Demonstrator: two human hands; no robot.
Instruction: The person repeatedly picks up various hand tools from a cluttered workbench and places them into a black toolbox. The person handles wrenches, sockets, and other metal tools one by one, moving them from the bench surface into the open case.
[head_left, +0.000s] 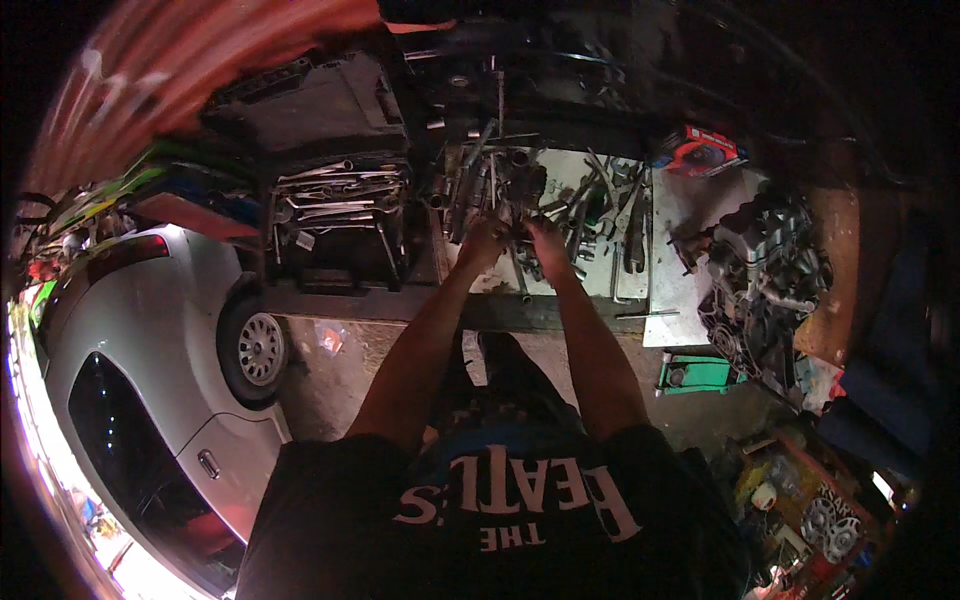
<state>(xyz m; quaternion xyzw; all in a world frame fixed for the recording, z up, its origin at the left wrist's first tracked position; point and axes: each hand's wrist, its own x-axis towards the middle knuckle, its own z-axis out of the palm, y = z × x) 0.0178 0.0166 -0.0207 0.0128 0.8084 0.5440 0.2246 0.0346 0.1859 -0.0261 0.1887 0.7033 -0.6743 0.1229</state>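
Both my arms reach forward over a workbench (390, 306) strewn with hand tools. My left hand (483, 245) is closed, its fingers curled in among dark metal pieces. Close by on its right, my right hand (547, 245) is closed too, its fingertips near the left ones. What they hold is small, dark and partly hidden, so I cannot make it out. Just beyond them lies a heap of dark metal tools (522, 185). Pliers and wrenches (605, 215) spread over a pale sheet right of my hands.
An open black tool case (340, 275) holding several wrenches (340, 210) stands left. Right are a red box (700, 152) and an engine (770, 265). Below it sits a green floor jack (702, 374). A silver car (215, 400) fills the left side; metal parts (830, 528) lie lower right.
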